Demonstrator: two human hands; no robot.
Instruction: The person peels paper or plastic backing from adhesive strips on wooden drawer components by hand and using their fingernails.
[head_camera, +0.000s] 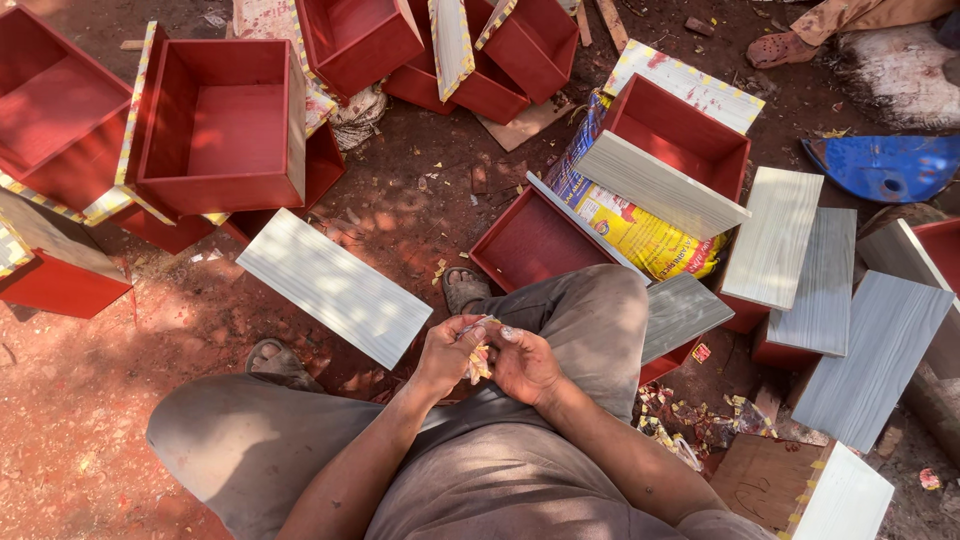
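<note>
**Scrap of tape pinched between both hands above the knees**

A small crumpled scrap of yellow-patterned tape (480, 360) is gripped between the fingers of the left hand (447, 355) and the right hand (525, 365), held close over the lap. Open red earth (90, 400) lies to the left. A pale grained board (333, 286) rests flat just ahead; red-painted wooden boxes (222, 125) crowd the far edge and right side.

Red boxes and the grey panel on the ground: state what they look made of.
Red boxes: apparently wooden board, painted matte red; flat square walls, pale raw edge showing. Grey panel: probably laminated board; fine streaked grain, smooth pale surface. Neither is certain from the look alone.
</note>
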